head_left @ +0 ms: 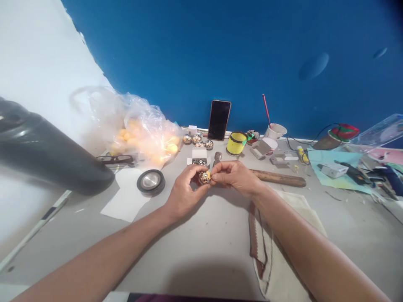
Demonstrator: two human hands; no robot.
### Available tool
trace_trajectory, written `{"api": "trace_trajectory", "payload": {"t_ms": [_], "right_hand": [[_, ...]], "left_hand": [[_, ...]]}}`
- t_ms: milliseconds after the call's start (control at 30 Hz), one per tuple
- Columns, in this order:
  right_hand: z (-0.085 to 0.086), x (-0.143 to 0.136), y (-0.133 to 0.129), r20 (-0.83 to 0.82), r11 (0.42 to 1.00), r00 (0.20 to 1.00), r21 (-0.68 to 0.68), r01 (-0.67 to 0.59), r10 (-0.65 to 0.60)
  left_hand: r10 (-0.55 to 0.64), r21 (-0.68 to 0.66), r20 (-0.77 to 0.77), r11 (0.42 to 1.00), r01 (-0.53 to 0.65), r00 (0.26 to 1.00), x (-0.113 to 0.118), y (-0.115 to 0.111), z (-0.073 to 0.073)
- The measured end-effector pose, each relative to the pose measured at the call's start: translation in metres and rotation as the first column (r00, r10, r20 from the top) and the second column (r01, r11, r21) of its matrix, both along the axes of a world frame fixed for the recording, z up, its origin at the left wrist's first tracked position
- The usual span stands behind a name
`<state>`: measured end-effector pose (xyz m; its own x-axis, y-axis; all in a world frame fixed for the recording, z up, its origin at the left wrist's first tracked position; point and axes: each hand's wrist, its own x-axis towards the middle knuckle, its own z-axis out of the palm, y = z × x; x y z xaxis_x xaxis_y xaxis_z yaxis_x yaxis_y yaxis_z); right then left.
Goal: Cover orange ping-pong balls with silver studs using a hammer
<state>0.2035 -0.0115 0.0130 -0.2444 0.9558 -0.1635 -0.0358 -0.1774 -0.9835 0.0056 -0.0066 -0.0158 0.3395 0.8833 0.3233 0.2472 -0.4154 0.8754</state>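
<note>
A small ball [204,178] studded with shiny metallic pieces, with some yellow showing, is gripped between the thumb and fingers of my left hand [189,186]. My right hand [233,177] is pinched against the ball's right side; whatever its fingertips hold is too small to make out. Just behind the ball stands an open small white box [199,155] with shiny metallic pieces inside. Several similar studded balls [197,139] rest farther back. A hammer's metal head [217,157] lies behind my right hand, its wooden handle [280,178] stretching to the right.
Left: a clear bag of orange balls [141,138], glasses [116,159], white paper [124,201], a round black-rimmed lid [151,181] and a large dark bottle [47,151]. Back: a phone [219,120], yellow container [236,144] and white cup [276,131]. Beige cloth [283,247] lies under my right forearm.
</note>
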Motion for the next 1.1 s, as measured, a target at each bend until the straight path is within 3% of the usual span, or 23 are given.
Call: {"api": "trace_trajectory", "payload": {"t_ms": [833,1100], "right_hand": [[0.0012,-0.0001,-0.0001,0.034,1.0,0.999,0.003,-0.009,0.009],[0.0024,-0.0057,-0.0038,0.068,0.998,0.997,0.06,0.036,-0.04]], "left_hand": [[-0.03,0.021,0.005,0.999,0.03,1.0,-0.0007,-0.0008,0.0051],[-0.018,0.15,-0.005,0.988,0.019,1.0,-0.0022,-0.0002,0.0042]]}}
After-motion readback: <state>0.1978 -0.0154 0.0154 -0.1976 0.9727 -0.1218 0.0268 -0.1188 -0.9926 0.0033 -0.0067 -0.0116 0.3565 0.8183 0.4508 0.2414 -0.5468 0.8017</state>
